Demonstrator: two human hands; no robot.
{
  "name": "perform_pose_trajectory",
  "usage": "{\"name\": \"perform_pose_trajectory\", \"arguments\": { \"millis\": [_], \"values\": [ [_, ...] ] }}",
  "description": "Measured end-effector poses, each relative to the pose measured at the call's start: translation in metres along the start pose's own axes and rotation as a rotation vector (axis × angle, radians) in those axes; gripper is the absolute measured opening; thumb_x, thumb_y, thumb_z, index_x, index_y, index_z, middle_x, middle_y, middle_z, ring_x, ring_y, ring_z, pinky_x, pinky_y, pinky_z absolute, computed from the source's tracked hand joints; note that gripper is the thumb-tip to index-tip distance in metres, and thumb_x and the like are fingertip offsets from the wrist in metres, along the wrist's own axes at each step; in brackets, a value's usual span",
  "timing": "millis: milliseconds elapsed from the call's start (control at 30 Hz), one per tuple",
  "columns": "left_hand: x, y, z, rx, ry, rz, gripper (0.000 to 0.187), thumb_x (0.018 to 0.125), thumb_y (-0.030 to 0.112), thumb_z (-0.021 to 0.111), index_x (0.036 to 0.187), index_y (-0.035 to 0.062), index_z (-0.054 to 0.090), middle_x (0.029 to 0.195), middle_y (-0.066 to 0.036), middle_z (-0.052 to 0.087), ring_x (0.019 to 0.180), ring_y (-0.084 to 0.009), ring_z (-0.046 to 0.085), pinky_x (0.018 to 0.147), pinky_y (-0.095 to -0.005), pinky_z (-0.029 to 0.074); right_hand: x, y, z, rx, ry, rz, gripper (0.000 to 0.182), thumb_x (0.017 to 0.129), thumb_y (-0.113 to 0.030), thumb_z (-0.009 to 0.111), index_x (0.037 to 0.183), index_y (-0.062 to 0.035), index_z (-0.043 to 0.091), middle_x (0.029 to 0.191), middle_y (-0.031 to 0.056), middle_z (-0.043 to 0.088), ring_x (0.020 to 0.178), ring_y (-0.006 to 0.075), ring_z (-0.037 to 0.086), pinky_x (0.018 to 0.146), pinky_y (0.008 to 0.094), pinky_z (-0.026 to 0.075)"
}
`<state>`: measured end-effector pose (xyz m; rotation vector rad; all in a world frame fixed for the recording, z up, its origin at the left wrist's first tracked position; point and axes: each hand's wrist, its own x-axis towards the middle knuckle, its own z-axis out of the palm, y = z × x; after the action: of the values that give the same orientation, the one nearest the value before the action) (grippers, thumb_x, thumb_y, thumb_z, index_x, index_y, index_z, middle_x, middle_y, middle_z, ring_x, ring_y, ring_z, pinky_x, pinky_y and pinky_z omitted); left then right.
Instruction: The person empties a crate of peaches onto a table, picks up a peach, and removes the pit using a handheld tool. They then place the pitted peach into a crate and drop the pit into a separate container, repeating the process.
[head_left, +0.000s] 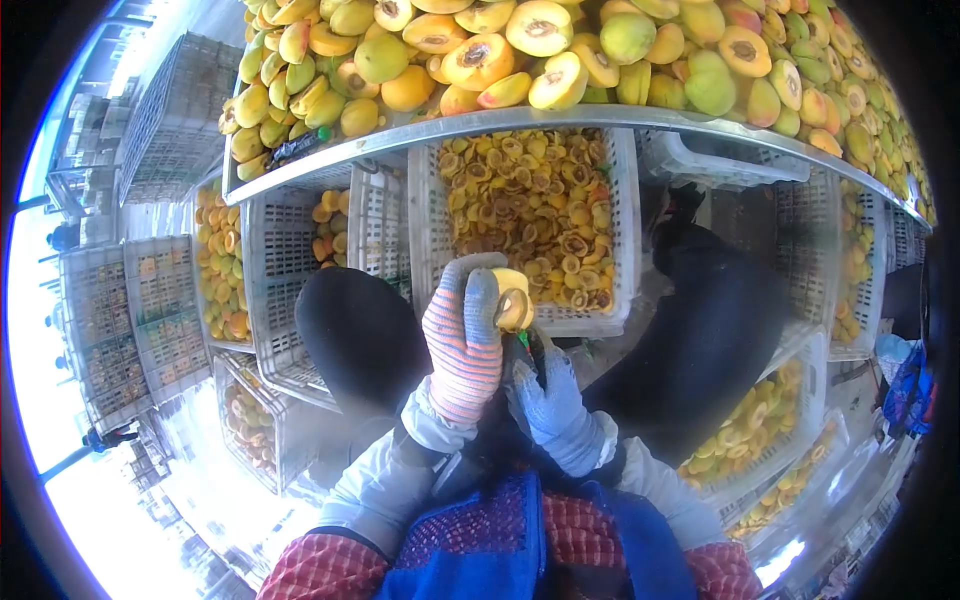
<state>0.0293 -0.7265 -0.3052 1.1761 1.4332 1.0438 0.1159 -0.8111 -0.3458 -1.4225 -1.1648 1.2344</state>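
Note:
My left hand (463, 338), in a striped knit glove, is closed around a yellow peach half (511, 283) held up in front of me. In my right hand (558, 412), gloved in blue-grey, is a pitting tool with a dark and green handle (524, 342). Its working end is right at the cut face of the fruit, where a brownish ring shows. Both hands are close together between my knees. Just beyond them stands a white crate (626, 250) holding many hollow brownish peach pieces (530, 210).
A metal-edged table (400, 136) across the front is heaped with halved peaches (480, 62). Crates of fruit stand to the left (222, 265) and right (745, 425). Stacked crates (165, 110) rise at the far left. My knees (358, 325) flank the work.

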Motion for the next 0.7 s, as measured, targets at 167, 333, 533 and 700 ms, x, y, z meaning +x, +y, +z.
{"name": "perform_pose_trajectory", "arguments": {
  "millis": [167, 333, 533, 700],
  "values": [
    [0.003, 0.005, -0.005, 0.067, -0.092, -0.018, 0.026, 0.094, 0.022, 0.045, 0.098, 0.0007, 0.058, 0.08, -0.01, 0.062, 0.073, -0.0144, 0.058, 0.068, -0.0276, 0.047, -0.004, 0.014, 0.001, 0.277, -0.09, 0.181, 0.039, 0.087, -0.017, 0.057, 0.119, 0.0033, 0.049, 0.082, 0.0138, 0.061, 0.067, 0.0237, 0.058, 0.061, 0.0336, 0.046],
    [0.01, 0.0, -0.013, 0.129, -0.26, -0.019, 0.024, 0.094, 0.021, 0.046, 0.094, 0.0002, 0.058, 0.078, -0.013, 0.061, 0.071, -0.0187, 0.058, 0.068, -0.0295, 0.047, -0.008, 0.018, -0.001, 0.555, -0.107, 0.234, 0.034, 0.089, -0.015, 0.056, 0.118, 0.0014, 0.051, 0.079, 0.0057, 0.06, 0.062, 0.0118, 0.054, 0.057, 0.0266, 0.045],
    [0.018, -0.008, -0.026, 0.281, -0.482, 0.011, 0.025, 0.095, 0.02, 0.045, 0.094, -0.0005, 0.059, 0.08, -0.006, 0.06, 0.074, -0.0101, 0.053, 0.069, -0.0251, 0.044, -0.013, 0.016, 0.002, 0.638, -0.088, 0.264, 0.023, 0.092, -0.016, 0.052, 0.109, -0.0017, 0.052, 0.076, 0.0033, 0.057, 0.061, 0.0097, 0.053, 0.052, 0.0236, 0.043],
    [0.0, -0.012, -0.015, 0.182, -0.263, 0.017, 0.027, 0.096, 0.021, 0.043, 0.096, -0.0007, 0.059, 0.079, -0.007, 0.062, 0.074, -0.0108, 0.056, 0.069, -0.0254, 0.046, -0.008, -0.002, -0.004, 0.949, -0.144, 0.579, 0.018, 0.093, -0.022, 0.052, 0.099, -0.0054, 0.051, 0.069, 0.0025, 0.054, 0.049, 0.0114, 0.049, 0.038, 0.0243, 0.038]
  ]
}}
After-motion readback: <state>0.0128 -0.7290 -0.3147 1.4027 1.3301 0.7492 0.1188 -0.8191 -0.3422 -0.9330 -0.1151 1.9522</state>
